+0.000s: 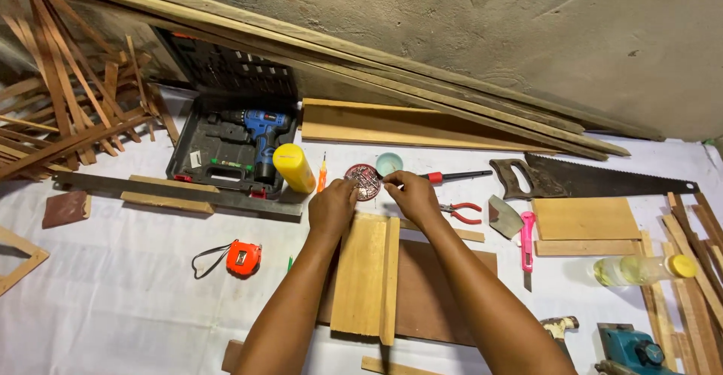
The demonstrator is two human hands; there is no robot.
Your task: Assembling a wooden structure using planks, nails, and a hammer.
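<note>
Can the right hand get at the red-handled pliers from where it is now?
Probably yes. The right hand is at the round dish of nails, and the red-handled pliers lie on the white sheet just beside its wrist, with nothing between them.

Both hands, left (pixel 332 208) and right (pixel 411 196), at a small round nail dish (pixel 363 181) (fingers pinched) above a wooden panel (pixel 367 273).

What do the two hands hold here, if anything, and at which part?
It cannot be told for certain. Both the left hand and the right hand have fingertips at the small round dish of nails; anything pinched there is too small to see.
</note>
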